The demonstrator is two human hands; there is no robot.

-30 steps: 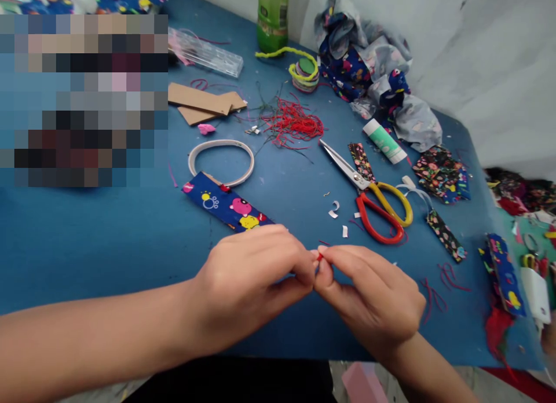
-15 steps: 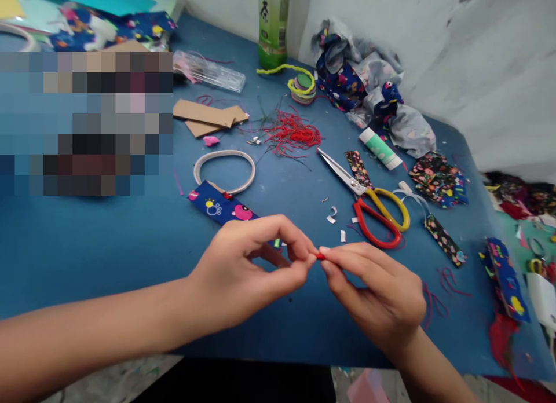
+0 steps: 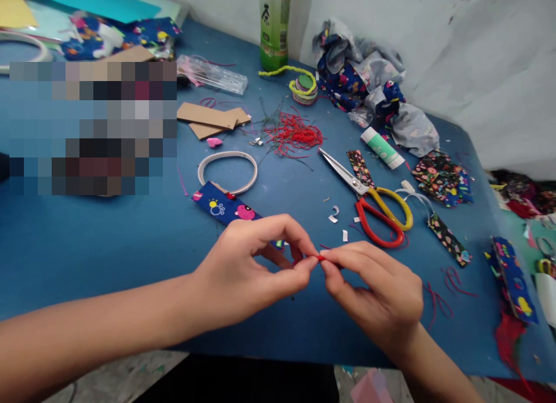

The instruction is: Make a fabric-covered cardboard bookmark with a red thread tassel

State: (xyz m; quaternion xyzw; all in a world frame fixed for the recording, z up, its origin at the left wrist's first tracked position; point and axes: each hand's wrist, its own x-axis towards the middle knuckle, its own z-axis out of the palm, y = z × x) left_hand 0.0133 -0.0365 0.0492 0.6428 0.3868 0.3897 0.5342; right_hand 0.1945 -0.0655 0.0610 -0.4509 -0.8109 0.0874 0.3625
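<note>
Between both sets of fingertips is a small red piece [image 3: 321, 258], perhaps knotted cord; most of it is hidden. My left hand [image 3: 264, 258] pinches its left end with thumb and forefinger. From the other side, my right hand [image 3: 373, 287] pinches it the same way, the fingertips of the two hands almost touching. Behind my left hand lies a blue patterned fabric strip [image 3: 223, 205], partly covered by the hand. Beyond my right hand rest scissors [image 3: 358, 186] with one red and one yellow handle, blades apart from my fingers.
A roll of tape [image 3: 200, 174] lies behind the fabric strip. Farther back are red threads [image 3: 299, 132], brown cardboard strips [image 3: 206, 116], a glue stick [image 3: 382, 148] and a green bottle [image 3: 274, 38]. Crumpled fabric [image 3: 360, 73] sits by the wall. A pixelated patch covers the left side.
Less of the red piece shows between my fingertips than before. Both hands stay nearly in place, while the table scene has shifted slightly to the right in view.
</note>
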